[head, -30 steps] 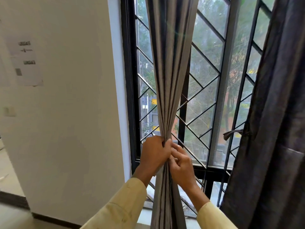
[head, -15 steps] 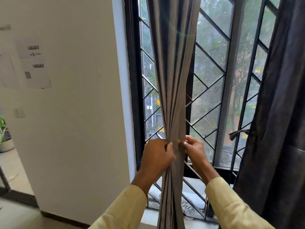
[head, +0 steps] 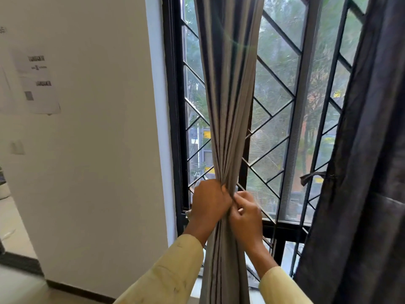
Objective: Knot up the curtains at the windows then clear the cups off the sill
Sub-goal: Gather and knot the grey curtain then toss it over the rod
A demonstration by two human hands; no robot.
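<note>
A grey striped curtain (head: 228,95) hangs in front of the window, bunched into a narrow bundle at waist height. My left hand (head: 209,201) is closed around the bundle from the left. My right hand (head: 246,212) pinches the folds from the right, just below and touching the left hand. Below the hands the curtain falls straight down between my yellow sleeves. A darker grey curtain (head: 361,172) hangs at the right edge with a short tie strap (head: 311,177) sticking out. No cups are in sight.
The window has a black frame (head: 175,128) and a diagonal metal grille (head: 274,139) behind the curtain. A white wall (head: 98,150) with paper notices (head: 37,84) stands at the left. The sill's edge (head: 287,229) runs under the glass.
My right hand came back from the far side of the bundle to pinch its front, close against the left hand. The view shifted slightly.
</note>
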